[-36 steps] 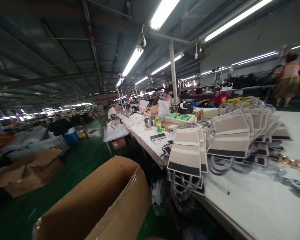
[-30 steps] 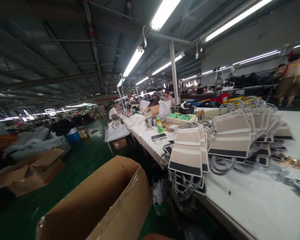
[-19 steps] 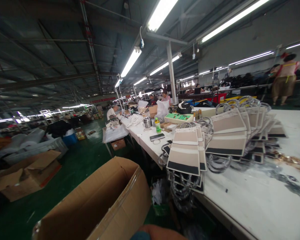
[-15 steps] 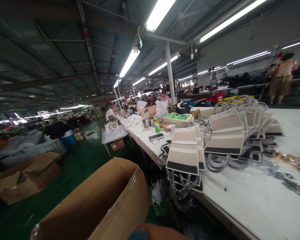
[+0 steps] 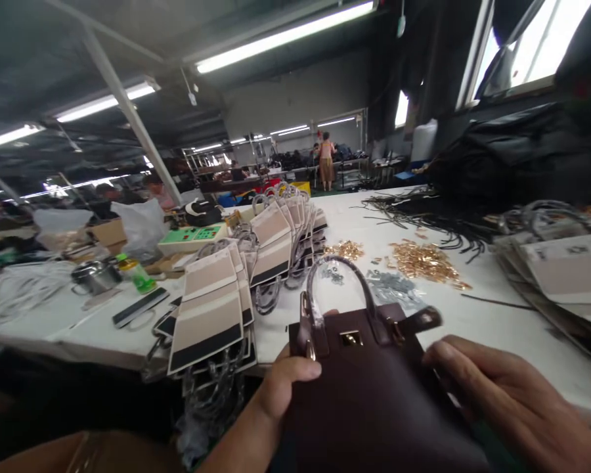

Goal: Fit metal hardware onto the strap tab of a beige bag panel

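A dark brown handbag (image 5: 369, 401) with gold hardware stands upright in front of me, its looped handle (image 5: 342, 263) wrapped in clear film. My left hand (image 5: 280, 394) grips the bag's left edge, thumb on the front and the other fingers mostly hidden behind. At the right edge, my right hand (image 5: 502, 387) has its thumb and fingers closed on the bag's side, just below a short strap tab (image 5: 421, 320). Part of that hand is smeared by motion. The bag's lower part runs out of view.
Beige flat bag panels (image 5: 209, 295) with film-wrapped handles lie fanned on the white table (image 5: 142, 355). Gold metal pieces (image 5: 426, 263), grey pieces (image 5: 394, 289) and dark cords (image 5: 433, 213) lie beyond the bag. More panels (image 5: 571, 269) stand right; a cardboard box (image 5: 123, 453) is lower left.
My view has swung right, from the box and aisle to the table. The brown handbag is now in view between both my hands; earlier only part of one hand showed at the bottom.
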`<action>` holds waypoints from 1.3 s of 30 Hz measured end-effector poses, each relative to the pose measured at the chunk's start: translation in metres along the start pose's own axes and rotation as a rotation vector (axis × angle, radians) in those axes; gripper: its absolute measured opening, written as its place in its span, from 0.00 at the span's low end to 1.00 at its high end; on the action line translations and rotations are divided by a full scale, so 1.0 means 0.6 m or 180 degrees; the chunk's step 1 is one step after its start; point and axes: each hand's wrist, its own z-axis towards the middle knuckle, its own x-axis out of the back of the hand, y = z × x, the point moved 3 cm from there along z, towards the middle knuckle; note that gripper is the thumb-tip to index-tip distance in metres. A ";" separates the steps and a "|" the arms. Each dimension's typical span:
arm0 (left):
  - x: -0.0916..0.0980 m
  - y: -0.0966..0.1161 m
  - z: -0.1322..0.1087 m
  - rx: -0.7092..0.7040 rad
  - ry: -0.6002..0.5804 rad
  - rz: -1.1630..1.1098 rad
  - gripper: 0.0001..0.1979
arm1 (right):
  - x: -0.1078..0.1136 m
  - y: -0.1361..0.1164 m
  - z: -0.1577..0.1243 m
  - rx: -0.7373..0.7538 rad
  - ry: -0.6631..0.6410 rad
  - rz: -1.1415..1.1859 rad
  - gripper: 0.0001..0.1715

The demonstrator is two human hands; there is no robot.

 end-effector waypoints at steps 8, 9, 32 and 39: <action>-0.003 0.020 0.005 0.0069 0.0223 -0.0047 0.36 | -0.009 -0.028 0.001 0.0407 -0.0272 -0.0016 0.33; -0.005 0.020 0.007 0.0056 0.0269 0.0000 0.34 | -0.007 -0.028 -0.001 0.0551 -0.0240 -0.0096 0.30; -0.135 -0.035 -0.002 -0.1675 0.0419 0.3576 0.61 | -0.053 -0.092 0.005 0.0604 -0.0229 0.0699 0.12; -0.098 0.034 0.023 -0.1911 0.0348 0.3310 0.38 | 0.013 -0.110 0.024 0.0561 0.0343 0.0380 0.32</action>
